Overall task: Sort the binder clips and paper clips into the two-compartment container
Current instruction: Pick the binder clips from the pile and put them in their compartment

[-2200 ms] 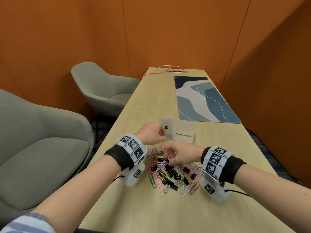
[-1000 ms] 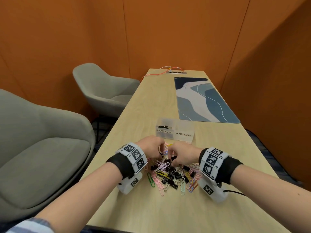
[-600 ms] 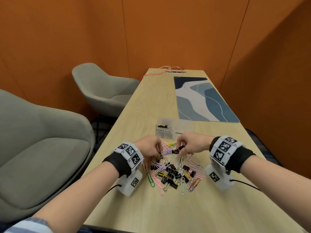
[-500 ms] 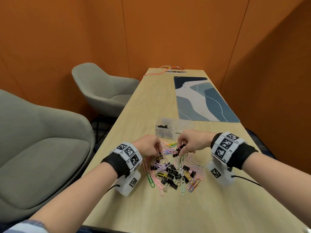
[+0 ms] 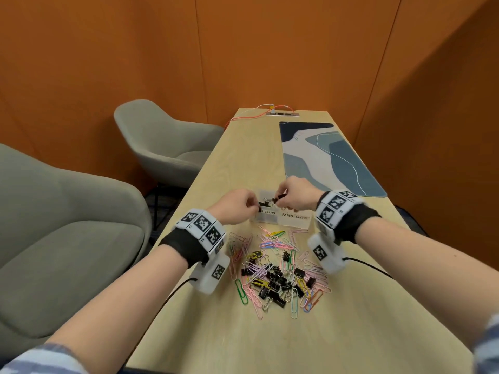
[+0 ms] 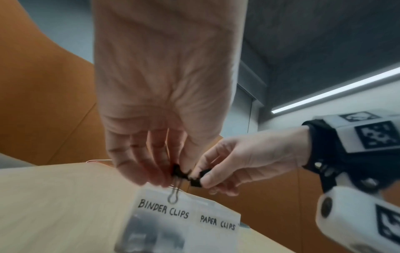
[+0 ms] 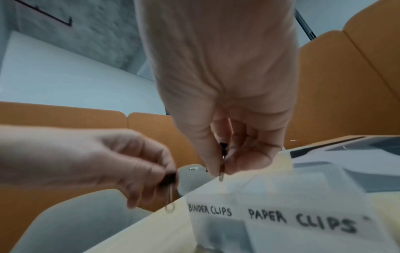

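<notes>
While both hands hang over the container, the scene reads as follows.

Left hand [image 5: 237, 206]: fingers and thumb pinched on a black binder clip [image 6: 177, 171], its wire handle hanging down; held above the left compartment, probably so that the clip falls straight in on release.

Right hand [image 5: 293, 197]: thumb and forefinger pinched on a second binder clip [image 5: 280, 196], held by its wire handle with the black body uppermost; it sits just right of the left hand, also over the left half of the container.

Hand spacing: the two hands are close together, and the two clips nearly touch in the left wrist view; contact cannot be confirmed.

Two-compartment container [image 5: 294, 221]: translucent, standing on the table [image 5: 243, 163] just beyond the pile; labelled BINDER CLIPS on the left and PAPER CLIPS on the right, labels facing the person for reading during sorting. Dark shapes show through the left compartment wall, probably clips already deposited.

Unsorted pile [image 5: 278, 271]: black binder clips mixed with coloured paper clips, lying near the person, between the forearms, within short reach of both hands.

Judged step: depositing two binder clips; most of the sorting remains.

Risk: a clip released too far right could land in the wrong compartment.
</notes>
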